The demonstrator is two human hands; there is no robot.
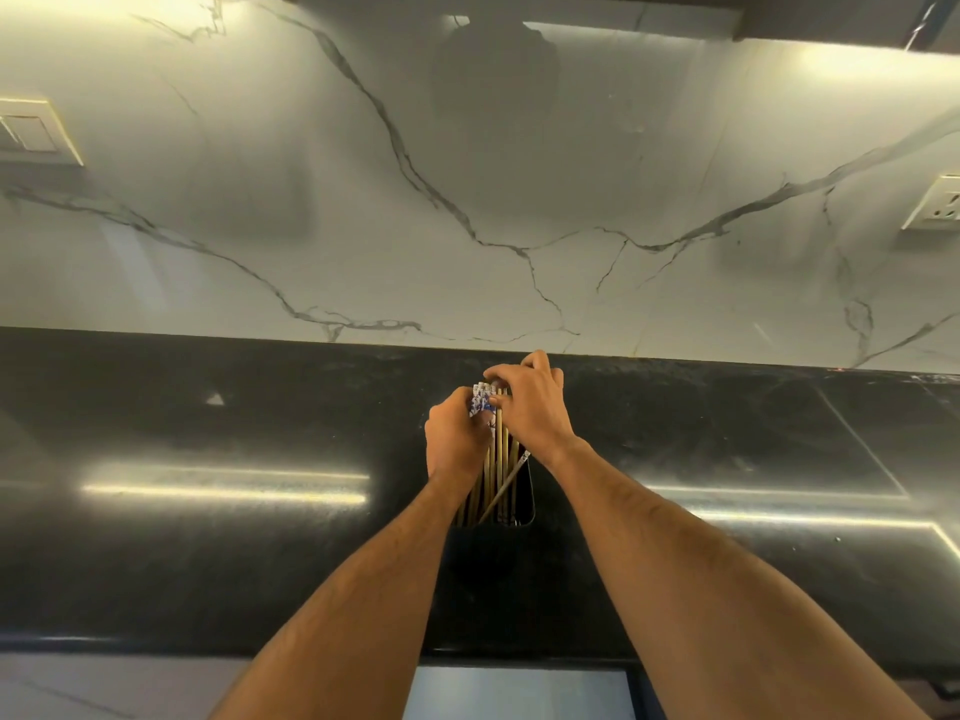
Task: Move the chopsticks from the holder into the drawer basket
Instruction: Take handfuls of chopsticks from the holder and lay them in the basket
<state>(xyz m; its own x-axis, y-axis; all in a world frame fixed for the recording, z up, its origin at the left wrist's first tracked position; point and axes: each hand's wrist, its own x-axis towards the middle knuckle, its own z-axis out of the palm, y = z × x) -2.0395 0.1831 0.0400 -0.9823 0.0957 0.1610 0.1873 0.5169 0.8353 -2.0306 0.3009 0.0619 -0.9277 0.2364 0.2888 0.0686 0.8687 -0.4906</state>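
A bundle of tan chopsticks with blue-and-white patterned tops stands in a dark holder on the black counter. My left hand grips the bundle from the left, just under the patterned tops. My right hand curls over the tops from the right and pinches them. One chopstick leans diagonally across the others inside the holder. The holder's lower body blends into the dark counter. The drawer basket is not in view.
A white marble backsplash rises behind the counter, with a switch plate at the left and a socket at the right. A pale blue-grey panel shows below the counter's front edge.
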